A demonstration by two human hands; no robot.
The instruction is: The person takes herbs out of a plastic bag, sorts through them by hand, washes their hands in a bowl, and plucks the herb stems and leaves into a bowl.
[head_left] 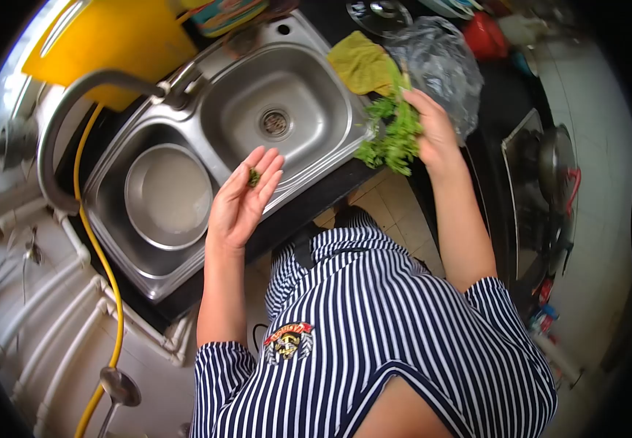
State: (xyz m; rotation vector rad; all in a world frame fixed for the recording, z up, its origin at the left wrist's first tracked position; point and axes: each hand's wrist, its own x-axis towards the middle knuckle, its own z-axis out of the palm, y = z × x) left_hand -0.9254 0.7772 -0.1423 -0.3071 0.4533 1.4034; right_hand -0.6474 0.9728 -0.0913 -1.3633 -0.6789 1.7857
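Observation:
My left hand [239,204] is cupped palm up at the front edge of the sink, between the two basins. A few wilted green leaf scraps [254,177] lie in it against the fingers. My right hand [436,131] has its fingers wrapped round a bunch of leafy green herbs [396,135], whose leaves hang beside the right basin's corner. A yellow-green cloth [363,62] lies just behind the bunch. The steel double sink [210,171] has an open drain in its right basin. In the left basin sits a round metal bowl [133,182] of cloudy whitish liquid.
A grey faucet [49,139] curves out at the left, near a yellow hose [86,204] and a large yellow container [111,51]. A crumpled clear plastic bag [440,66] lies behind my right hand. Further right stands a stove with a dark pan [557,164].

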